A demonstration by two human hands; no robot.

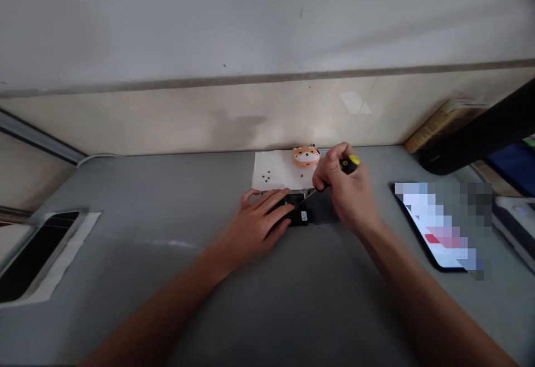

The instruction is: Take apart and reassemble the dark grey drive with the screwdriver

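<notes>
A small black device (pixel 307 211) lies flat on the grey table (pixel 167 200), near the wall. My left hand (pixel 259 222) rests on its left end, fingers stretched flat and pressing it down. My right hand (pixel 345 189) is closed round a screwdriver (pixel 349 165) with a black and yellow handle; its thin shaft slants down to the left and its tip meets the top of the device. Behind the device lies a white paper sheet (pixel 278 169) with several tiny black screws (pixel 266 176) on it.
An orange animal-shaped figurine (pixel 306 155) sits at the back edge of the paper. A tablet with a lit screen (pixel 443 228) lies to the right. A dark phone (pixel 33 253) rests on white paper at far left. A black lamp arm (pixel 480 133) and books stand at right.
</notes>
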